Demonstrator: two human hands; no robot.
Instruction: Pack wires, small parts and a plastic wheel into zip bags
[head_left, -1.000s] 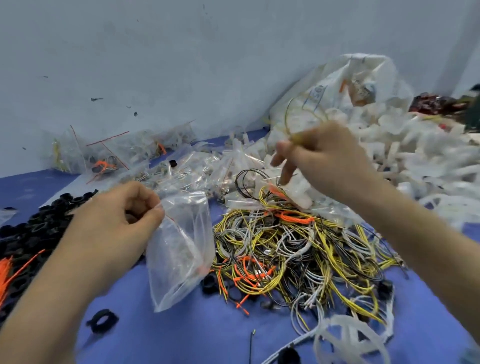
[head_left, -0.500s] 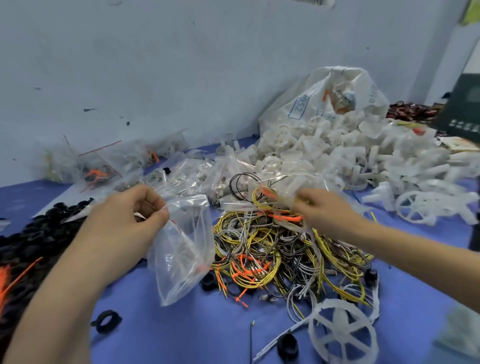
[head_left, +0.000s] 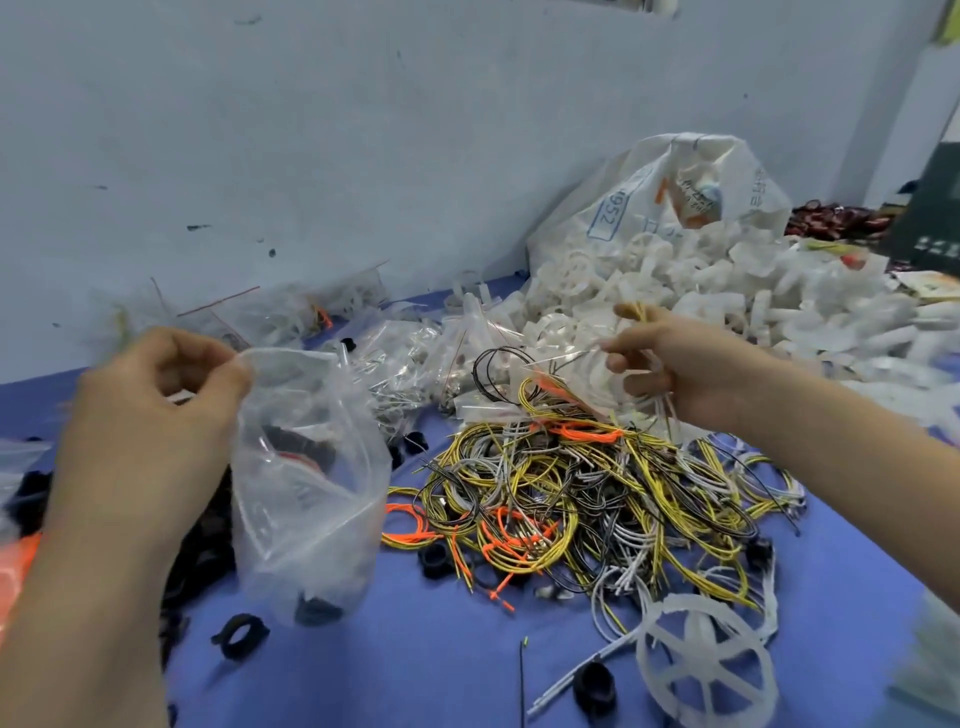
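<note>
R hand (head_left: 670, 371) back up w/ wires, heading for the zip bag (head_left: 306, 467).
It dipped to the wire pile (head_left: 571, 493), now pinches yellow/white strands above it; L hand (head_left: 156, 410) pinches bag mouth open, so loading's next.

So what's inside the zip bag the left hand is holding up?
Through the clear zip bag, held by the left hand, a dark ring-like part sits at the bottom. Creases and glare blur anything higher up.
</note>
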